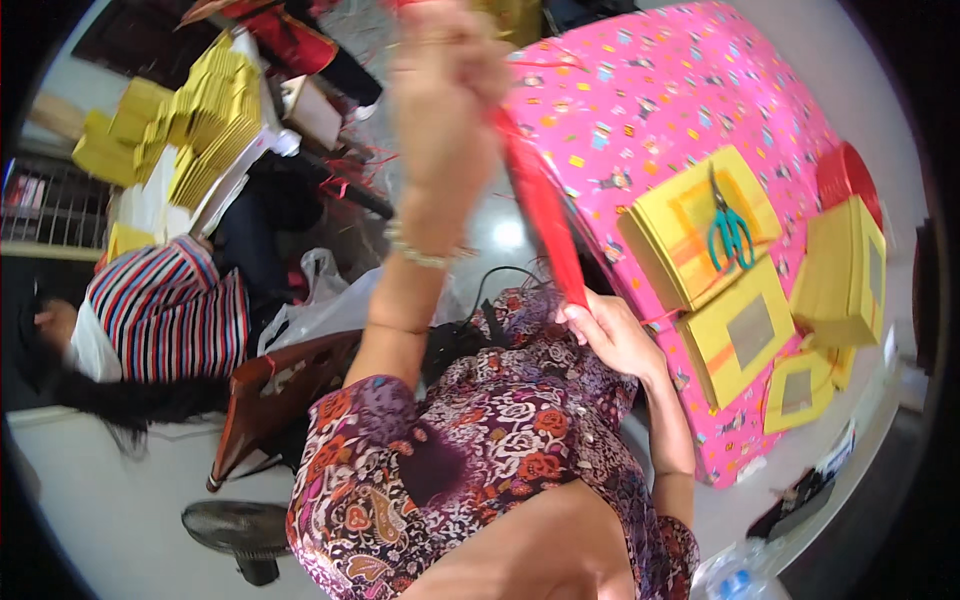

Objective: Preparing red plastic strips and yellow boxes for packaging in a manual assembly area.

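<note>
A long red strip point(545, 210) is stretched between my two hands. My left hand point(445, 75), blurred and raised high, grips its upper end; a beaded bracelet sits on that wrist. Down near my patterned floral top, my right hand point(612, 335) pinches the strip's lower end. Just right of the strip is a table under a pink patterned cloth point(640, 110). On the cloth lie stacks of yellow paper point(735, 335), and teal-handled scissors point(730, 232) rest on one stack.
Another person in a striped shirt point(165, 310) sits at the left by piles of yellow paper point(205, 120). A brown wooden seat point(275, 395), a white plastic bag point(320, 300) and a dark fan base point(240, 525) are below. A red round object point(845, 175) lies at the table's far side.
</note>
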Demonstrator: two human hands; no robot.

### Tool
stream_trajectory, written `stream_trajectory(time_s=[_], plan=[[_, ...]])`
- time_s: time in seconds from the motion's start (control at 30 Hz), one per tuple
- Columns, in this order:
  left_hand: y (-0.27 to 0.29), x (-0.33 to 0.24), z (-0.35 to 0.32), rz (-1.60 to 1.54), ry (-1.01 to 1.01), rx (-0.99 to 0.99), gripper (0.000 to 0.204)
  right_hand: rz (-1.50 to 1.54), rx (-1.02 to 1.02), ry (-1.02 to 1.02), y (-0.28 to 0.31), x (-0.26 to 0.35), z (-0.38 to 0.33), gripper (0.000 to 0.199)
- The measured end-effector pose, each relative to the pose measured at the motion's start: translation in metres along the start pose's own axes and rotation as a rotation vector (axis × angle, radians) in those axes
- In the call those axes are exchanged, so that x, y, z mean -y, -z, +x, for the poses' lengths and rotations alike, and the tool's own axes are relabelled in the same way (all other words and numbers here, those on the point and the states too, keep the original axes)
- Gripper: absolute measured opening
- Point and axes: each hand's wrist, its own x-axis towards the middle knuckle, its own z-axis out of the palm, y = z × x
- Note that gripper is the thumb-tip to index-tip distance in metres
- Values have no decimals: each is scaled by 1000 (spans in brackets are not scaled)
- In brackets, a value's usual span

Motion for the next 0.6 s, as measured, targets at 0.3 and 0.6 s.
stream_trajectory(time_s=[0.3,0.6], plan=[[169,28,6,938,130,-40,24,-110,-87,-94,65,-25,-36,33],[40,77,-69,1439,-144,765,40,-452,-130,-28,70,6,2,31]])
